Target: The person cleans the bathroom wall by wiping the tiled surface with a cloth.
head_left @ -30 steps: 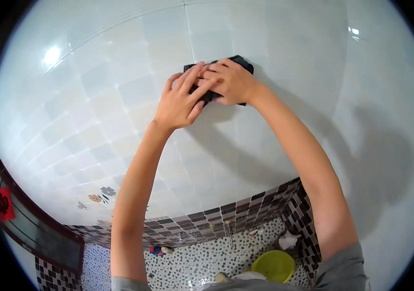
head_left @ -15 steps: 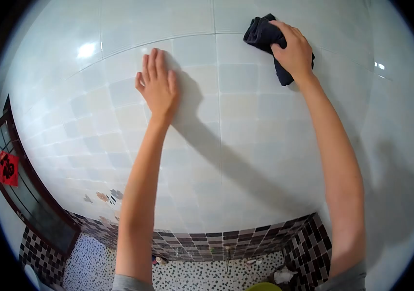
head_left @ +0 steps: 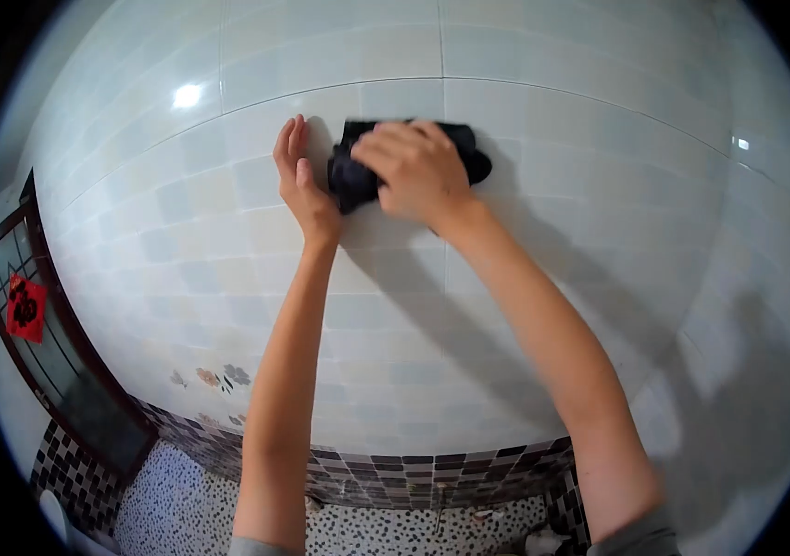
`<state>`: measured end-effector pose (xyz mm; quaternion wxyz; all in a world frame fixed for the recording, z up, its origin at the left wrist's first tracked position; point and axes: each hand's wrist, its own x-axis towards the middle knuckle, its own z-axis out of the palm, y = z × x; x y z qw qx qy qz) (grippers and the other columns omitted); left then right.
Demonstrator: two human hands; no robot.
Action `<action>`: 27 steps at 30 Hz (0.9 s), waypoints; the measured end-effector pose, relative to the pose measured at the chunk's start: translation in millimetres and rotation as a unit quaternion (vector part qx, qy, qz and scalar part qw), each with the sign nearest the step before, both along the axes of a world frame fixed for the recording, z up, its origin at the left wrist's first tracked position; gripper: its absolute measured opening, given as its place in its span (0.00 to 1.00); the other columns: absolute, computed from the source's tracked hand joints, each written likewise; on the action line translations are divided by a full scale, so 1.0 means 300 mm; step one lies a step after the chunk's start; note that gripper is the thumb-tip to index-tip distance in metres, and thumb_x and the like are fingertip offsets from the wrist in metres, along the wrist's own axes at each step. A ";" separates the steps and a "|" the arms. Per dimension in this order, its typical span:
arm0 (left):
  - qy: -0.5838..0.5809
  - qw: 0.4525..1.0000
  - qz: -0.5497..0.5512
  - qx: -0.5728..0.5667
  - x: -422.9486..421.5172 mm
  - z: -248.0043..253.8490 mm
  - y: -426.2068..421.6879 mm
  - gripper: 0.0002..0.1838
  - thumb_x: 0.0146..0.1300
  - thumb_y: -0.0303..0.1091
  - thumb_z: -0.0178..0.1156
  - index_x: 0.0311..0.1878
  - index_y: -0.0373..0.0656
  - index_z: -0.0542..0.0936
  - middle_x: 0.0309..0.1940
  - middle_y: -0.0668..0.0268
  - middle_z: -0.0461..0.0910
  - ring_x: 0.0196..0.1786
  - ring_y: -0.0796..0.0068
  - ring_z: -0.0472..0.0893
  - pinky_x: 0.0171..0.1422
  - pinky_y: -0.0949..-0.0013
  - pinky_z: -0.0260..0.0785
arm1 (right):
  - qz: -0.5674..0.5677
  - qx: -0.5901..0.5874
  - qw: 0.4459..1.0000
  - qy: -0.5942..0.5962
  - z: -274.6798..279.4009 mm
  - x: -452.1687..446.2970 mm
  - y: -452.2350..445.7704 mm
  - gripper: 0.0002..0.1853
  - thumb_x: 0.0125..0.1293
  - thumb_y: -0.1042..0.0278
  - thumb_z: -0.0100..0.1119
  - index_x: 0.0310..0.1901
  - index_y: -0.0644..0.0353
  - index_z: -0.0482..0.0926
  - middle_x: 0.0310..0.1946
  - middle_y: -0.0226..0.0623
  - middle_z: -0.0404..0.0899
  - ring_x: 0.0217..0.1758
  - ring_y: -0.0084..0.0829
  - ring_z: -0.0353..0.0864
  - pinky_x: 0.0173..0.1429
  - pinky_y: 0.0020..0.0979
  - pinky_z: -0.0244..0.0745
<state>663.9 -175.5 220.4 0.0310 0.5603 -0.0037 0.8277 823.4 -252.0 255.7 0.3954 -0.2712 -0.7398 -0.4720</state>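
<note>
My right hand presses a dark, bunched cloth against the pale tiled wall, its fingers curled over the fabric and slightly blurred. Folds of the cloth stick out on both sides of the hand. Just left of the cloth, my left hand is raised at the wall with its fingers extended upward and nothing in it. A narrow gap separates the left hand's fingers from the cloth.
A dark-framed glass door with a red paper sign stands at the left. Dark checkered tiles band the wall's base above a speckled floor. A white object lies at lower right.
My right hand has swept the cloth left and somewhat down across the wall, close to my left hand. The left hand has turned sideways and shifted slightly, its fingers less spread.
</note>
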 end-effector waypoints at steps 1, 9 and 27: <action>0.010 1.000 0.020 0.002 -0.005 0.000 -0.005 0.33 0.79 0.48 0.43 0.77 0.34 0.68 0.77 0.50 0.71 0.81 0.53 0.68 0.85 0.54 0.55 | 0.012 0.024 0.999 -0.021 -0.052 0.009 -0.002 0.22 0.48 0.76 0.68 0.48 0.50 0.88 0.51 0.26 0.90 0.62 0.31 0.85 0.67 0.39 0.74; 0.132 0.956 0.263 -0.017 0.017 -0.012 -0.090 0.24 0.74 0.40 0.48 0.68 0.47 0.81 0.79 0.56 0.70 0.81 0.56 0.67 0.83 0.51 0.49 | -0.033 -0.037 0.992 -0.115 -0.261 0.300 -0.113 0.20 0.48 0.77 0.64 0.44 0.49 0.89 0.52 0.27 0.89 0.61 0.32 0.86 0.66 0.40 0.75; 0.241 0.854 0.460 -0.032 0.343 0.000 -0.117 0.36 0.76 0.42 0.49 0.86 0.47 0.59 0.88 0.58 0.52 0.90 0.61 0.50 0.87 0.41 0.32 | -0.087 0.148 0.939 0.298 0.079 0.478 -0.124 0.29 0.55 0.73 0.67 0.63 0.56 0.81 0.59 0.44 0.86 0.63 0.50 0.83 0.68 0.46 0.78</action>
